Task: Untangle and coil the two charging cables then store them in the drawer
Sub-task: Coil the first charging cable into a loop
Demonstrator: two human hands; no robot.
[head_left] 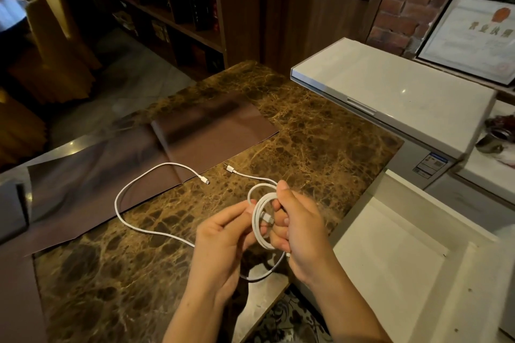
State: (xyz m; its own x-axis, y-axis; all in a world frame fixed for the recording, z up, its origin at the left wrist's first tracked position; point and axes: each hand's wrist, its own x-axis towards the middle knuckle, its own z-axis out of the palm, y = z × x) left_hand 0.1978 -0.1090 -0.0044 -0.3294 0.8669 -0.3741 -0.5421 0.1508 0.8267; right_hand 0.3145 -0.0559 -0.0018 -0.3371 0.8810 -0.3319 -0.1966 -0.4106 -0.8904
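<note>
the right hand (303,234) holds a small coil of white charging cable (260,220) just above the near right edge of the marble desk (320,133), its fingers (278,231) curled through the loops with the thumb pressing on top. the left hand (223,242) sits just beside it, fingers pinched together on the left side of the coil, feeding the turns. one plug (268,218) lies across the middle of the coil, and a short tail with another plug (229,168) runs to the far side onto the desk.

the second cable (122,198) lies loose on the desk to the left, in one wide open curve, its far plug (204,181) resting at the edge of a brown mat (195,131); its near end runs under the left hand, so whether it is caught in the coil cannot be told.

to finish this step well, i judge the last tail should be drawn in at the same loop size, without twisting, the right thumb keeping the turns stacked so they do not spring apart. the open white drawer (390,253) stands near right, just beside the hands.
</note>
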